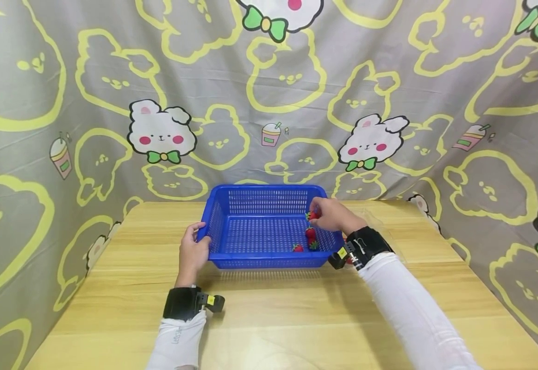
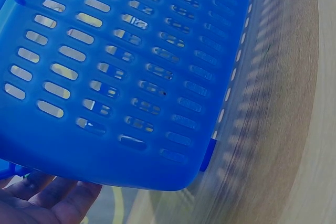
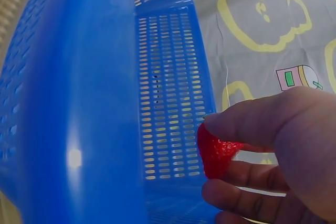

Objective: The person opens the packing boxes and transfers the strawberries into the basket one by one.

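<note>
A blue perforated plastic basket (image 1: 269, 255) stands on the table. My left hand (image 1: 194, 253) grips its left rim near the front corner; in the left wrist view, that hand's fingers (image 2: 71, 200) show beside the basket's edge. My right hand (image 1: 335, 214) pinches a red strawberry (image 3: 212, 153) between thumb and fingers, over the right side of the basket. Below it, several strawberries (image 1: 298, 247) lie in the basket's front right part, some with green leaves showing. The palm side of my right hand is hidden in the head view.
Right of the basket lies a clear plastic container (image 1: 380, 223), partly hidden behind my right wrist, with bits of red (image 1: 350, 260) near it. A grey curtain (image 1: 222, 77) with cartoon rabbits hangs behind and beside the wooden table (image 1: 278, 318).
</note>
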`<state>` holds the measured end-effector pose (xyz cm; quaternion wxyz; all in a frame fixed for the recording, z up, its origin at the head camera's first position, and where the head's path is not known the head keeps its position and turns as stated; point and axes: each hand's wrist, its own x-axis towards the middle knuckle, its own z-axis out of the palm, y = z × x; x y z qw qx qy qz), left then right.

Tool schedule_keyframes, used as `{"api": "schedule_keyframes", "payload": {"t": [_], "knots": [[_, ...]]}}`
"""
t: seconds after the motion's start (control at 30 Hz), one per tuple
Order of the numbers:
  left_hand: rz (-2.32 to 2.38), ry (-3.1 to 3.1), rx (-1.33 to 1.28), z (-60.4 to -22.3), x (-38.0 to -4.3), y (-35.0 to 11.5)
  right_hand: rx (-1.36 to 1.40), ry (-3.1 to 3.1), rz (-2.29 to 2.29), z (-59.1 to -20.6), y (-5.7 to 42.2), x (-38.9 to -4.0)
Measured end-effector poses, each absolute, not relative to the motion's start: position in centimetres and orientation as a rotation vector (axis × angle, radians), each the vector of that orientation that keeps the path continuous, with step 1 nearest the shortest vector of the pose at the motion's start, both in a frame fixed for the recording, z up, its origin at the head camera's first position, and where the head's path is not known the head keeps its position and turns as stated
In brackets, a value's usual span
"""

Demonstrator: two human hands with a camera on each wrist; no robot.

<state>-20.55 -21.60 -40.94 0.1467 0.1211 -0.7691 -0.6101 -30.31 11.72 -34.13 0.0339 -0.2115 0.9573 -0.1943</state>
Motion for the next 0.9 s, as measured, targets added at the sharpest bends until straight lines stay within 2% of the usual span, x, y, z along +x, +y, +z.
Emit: {"api": "schedule_keyframes", "payload": {"t": [0.4,0.9], "knots": [[-1.753,-2.229,0.388,-41.1,-20.7,-21.7,-0.685,2.994,-0.681,-34.8,12.4,-29.9],[-1.740,-2.228,0.357,-41.0,-20.9,-21.7,-0.539,3.110,-0.891,-35.6,15.2,-29.7]]}}
